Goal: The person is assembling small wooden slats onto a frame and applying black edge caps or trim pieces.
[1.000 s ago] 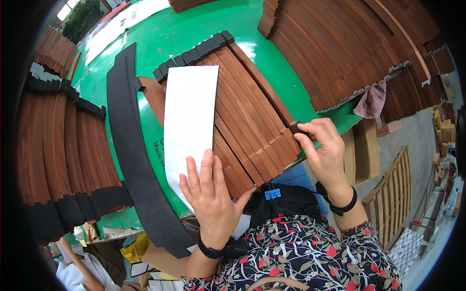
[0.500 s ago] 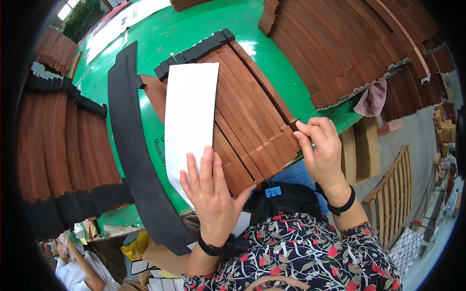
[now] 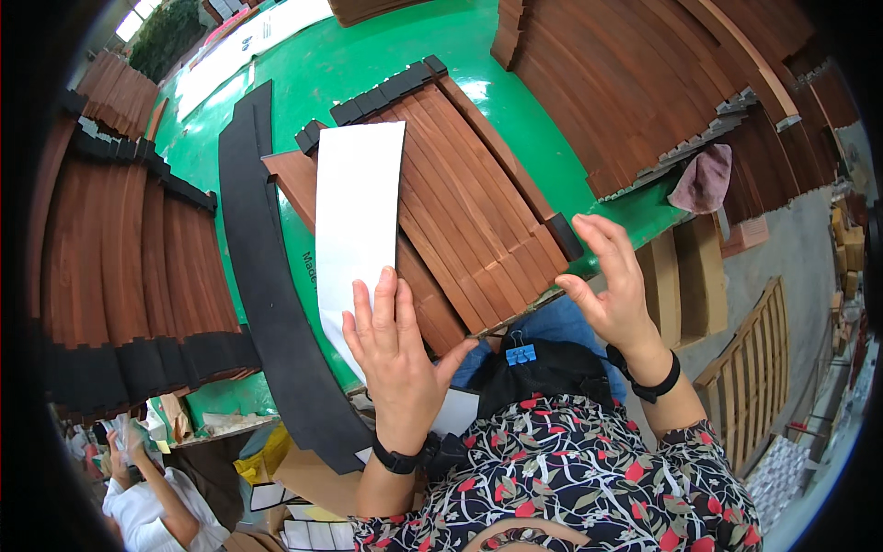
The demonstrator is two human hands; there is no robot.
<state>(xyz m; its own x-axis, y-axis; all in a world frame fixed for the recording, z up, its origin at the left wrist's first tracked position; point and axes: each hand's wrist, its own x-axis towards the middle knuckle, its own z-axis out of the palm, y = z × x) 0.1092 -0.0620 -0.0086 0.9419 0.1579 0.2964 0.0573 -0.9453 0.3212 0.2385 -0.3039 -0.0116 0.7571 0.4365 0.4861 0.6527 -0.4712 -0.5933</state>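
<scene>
My left hand (image 3: 391, 354) lies with fingers spread on the lower part of a white curved strip (image 3: 361, 202), its thumb pointing toward the near ends of the slats. Beneath and beside the strip, several brown wooden slats (image 3: 478, 207) lie side by side, their far ends covered by black end pieces (image 3: 391, 92). On the near end of the rightmost slat sits a black piece (image 3: 564, 236). Just right of that piece, my right hand (image 3: 609, 285) is open, thumb and fingers apart, holding nothing.
A long black curved strip (image 3: 276, 276) lies left of the slats on the green table (image 3: 478, 28). Stacks of brown slats stand at left (image 3: 138, 248) and right (image 3: 607, 92). A cloth (image 3: 702, 179) hangs at the right edge. Another person (image 3: 166, 506) sits at lower left.
My right hand has opened and drawn slightly away from the slat's near end, where the black piece now shows. My left hand stays on the white strip. The view has shifted slightly.
</scene>
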